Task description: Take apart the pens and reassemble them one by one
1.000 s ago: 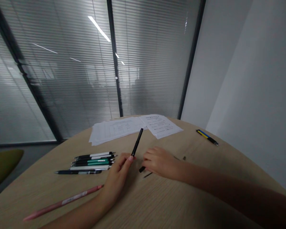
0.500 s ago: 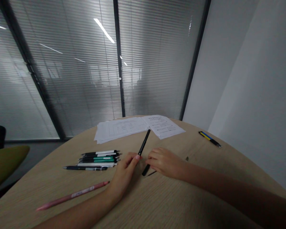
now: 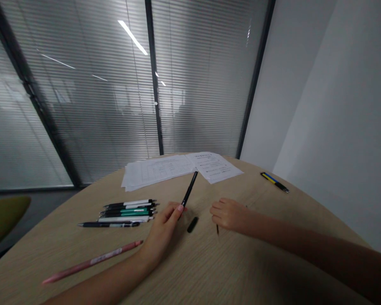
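My left hand (image 3: 163,231) rests on the round wooden table (image 3: 184,271) and pinches a slim black pen barrel (image 3: 189,189), which tilts up and away toward the papers. A short black pen piece (image 3: 192,224) lies loose on the table between my hands. My right hand (image 3: 229,214) is curled closed to the right of that piece, and a thin dark rod (image 3: 217,229) pokes down from its fingers.
A row of several pens (image 3: 127,208) lies left of my left hand, with one black pen (image 3: 108,224) in front of them. A pink pencil (image 3: 92,262) lies nearer me. Printed papers (image 3: 178,167) sit at the far edge. A blue-yellow pen (image 3: 274,182) lies far right.
My right hand has drawn back to the right with the thin rod, uncovering the short black piece on the table. My left hand still holds the barrel in much the same pose.
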The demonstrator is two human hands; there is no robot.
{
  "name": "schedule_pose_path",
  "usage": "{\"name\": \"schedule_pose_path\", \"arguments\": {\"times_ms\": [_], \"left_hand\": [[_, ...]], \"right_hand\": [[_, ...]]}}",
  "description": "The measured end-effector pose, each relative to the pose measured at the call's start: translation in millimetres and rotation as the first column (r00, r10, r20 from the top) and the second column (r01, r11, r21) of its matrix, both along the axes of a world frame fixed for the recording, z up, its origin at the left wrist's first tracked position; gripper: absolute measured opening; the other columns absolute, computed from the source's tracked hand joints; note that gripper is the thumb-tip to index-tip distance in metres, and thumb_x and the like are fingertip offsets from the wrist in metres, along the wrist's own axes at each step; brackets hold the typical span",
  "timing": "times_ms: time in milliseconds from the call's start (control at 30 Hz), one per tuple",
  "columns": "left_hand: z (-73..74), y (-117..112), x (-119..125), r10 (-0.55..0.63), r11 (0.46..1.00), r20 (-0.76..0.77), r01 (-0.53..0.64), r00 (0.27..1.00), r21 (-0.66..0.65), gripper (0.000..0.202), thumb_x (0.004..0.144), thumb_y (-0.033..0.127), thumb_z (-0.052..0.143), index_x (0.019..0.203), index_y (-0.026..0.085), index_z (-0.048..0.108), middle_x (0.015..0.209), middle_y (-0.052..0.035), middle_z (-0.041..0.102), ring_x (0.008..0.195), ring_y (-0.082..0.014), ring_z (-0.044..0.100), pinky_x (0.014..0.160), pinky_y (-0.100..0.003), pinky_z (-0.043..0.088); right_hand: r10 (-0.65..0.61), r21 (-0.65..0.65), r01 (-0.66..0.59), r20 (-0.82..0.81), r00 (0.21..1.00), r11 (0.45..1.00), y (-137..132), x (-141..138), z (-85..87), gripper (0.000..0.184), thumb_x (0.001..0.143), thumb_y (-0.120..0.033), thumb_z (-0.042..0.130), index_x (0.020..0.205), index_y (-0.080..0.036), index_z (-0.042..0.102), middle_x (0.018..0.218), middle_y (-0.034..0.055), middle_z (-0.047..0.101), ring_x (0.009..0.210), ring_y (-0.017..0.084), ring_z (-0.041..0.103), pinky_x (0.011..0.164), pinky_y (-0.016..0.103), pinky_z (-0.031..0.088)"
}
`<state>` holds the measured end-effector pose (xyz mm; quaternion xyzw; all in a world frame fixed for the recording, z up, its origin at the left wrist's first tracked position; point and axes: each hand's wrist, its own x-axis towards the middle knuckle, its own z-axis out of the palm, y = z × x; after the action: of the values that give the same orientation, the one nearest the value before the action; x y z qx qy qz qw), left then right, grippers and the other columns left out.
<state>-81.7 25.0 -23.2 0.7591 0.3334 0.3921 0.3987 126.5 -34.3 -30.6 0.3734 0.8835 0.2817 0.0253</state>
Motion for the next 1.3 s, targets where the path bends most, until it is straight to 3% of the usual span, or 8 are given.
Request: {"name": "schedule_pose_path", "arguments": {"times_ms": [200,300,467,633,733,833,1000,1300], "left_hand": [[3.6,-1,0,-0.002,1.0,-0.01,0.002,1.0,-0.018,0.029,0.075,0.039,0.042,0.067,0.017,0.059,0.068,-0.0017,0.058,0.071,-0.0208,0.053,0.069,-0.028,0.041],[2.1,0,0,-0.002,1.0,-0.003,0.002,1.0,-0.017,0.029,0.076,0.039,0.042,0.068,0.017,0.059,0.069,-0.0017,0.058,0.071,-0.0207,0.053,0.069,-0.028,0.041],[-2.3,1,0,-0.002,1.0,0.018,0.002,1.0,-0.005,0.027,0.076,0.037,0.043,0.067,0.018,0.059,0.066,-0.0005,0.057,0.069,-0.0197,0.053,0.066,-0.027,0.041],[-5.6,4,1,-0.019,1.0,0.043,0.018,0.999,0.014,0.025,0.076,0.034,0.043,0.064,0.017,0.057,0.064,-0.0003,0.056,0.068,-0.019,0.052,0.066,-0.026,0.041],[-7.6,5,1,-0.041,0.999,0.049,0.04,0.998,0.015,0.025,0.077,0.034,0.042,0.066,0.017,0.056,0.066,-0.0004,0.056,0.069,-0.0187,0.052,0.067,-0.026,0.041],[-8.5,6,1,-0.058,0.998,0.05,0.057,0.997,0.021,0.025,0.078,0.035,0.042,0.066,0.017,0.056,0.067,-0.0003,0.055,0.07,-0.0184,0.052,0.067,-0.025,0.04],[-8.3,6,1,-0.042,0.999,0.034,0.042,0.999,0.021,0.025,0.076,0.036,0.043,0.066,0.018,0.056,0.065,-0.0001,0.054,0.068,-0.0184,0.052,0.065,-0.026,0.041],[-5.9,3,1,-0.076,0.997,0.004,0.076,0.997,0.01,0.018,0.071,0.033,0.05,0.067,0.018,0.058,0.071,-0.0016,0.057,0.073,-0.0189,0.053,0.068,-0.028,0.041]], "right_hand": [[0.028,0.024,-0.03,0.047,0.999,0.999,4,19,-1.0,0.018,0.082,-0.009,0.043,0.069,-0.015,0.054,0.075,0.0045,0.058,0.069,0.015,0.048,0.056,0.028,0.029],[-0.022,0.012,0.023,-0.019,1.0,1.0,2,16,7.1,0.017,0.081,-0.009,0.044,0.07,-0.015,0.055,0.073,0.0044,0.058,0.071,0.016,0.048,0.058,0.027,0.03],[-0.223,-0.125,0.191,-0.347,0.911,0.974,-6,-18,22.9,0.011,0.078,-0.021,0.051,0.083,-0.015,0.059,0.079,0.0048,0.059,0.077,0.017,0.05,0.065,0.027,0.036],[-0.356,-0.262,0.254,-0.507,0.785,0.931,-6,-60,16.5,0.039,0.068,-0.045,0.059,0.09,-0.013,0.059,0.087,0.0084,0.059,0.085,0.022,0.051,0.071,0.031,0.04],[-0.408,-0.295,0.29,-0.532,0.742,0.911,-1,-71,8.0,0.03,0.07,-0.037,0.059,0.087,-0.013,0.059,0.087,0.0088,0.059,0.086,0.022,0.052,0.073,0.032,0.041],[-0.411,-0.342,0.247,-0.584,0.7,0.906,1,-70,2.9,0.021,0.07,-0.026,0.06,0.087,-0.013,0.059,0.089,0.008,0.058,0.087,0.02,0.052,0.075,0.03,0.042],[-0.379,-0.432,0.096,-0.636,0.672,0.896,-5,-50,6.3,0.034,0.064,-0.01,0.058,0.097,-0.014,0.056,0.095,0.0071,0.056,0.092,0.017,0.05,0.082,0.028,0.039],[-0.4,-0.464,0.098,-0.616,0.678,0.881,-18,-22,10.5,0.036,0.063,-0.012,0.059,0.099,-0.015,0.055,0.097,0.0079,0.056,0.094,0.019,0.049,0.083,0.032,0.038]]}}
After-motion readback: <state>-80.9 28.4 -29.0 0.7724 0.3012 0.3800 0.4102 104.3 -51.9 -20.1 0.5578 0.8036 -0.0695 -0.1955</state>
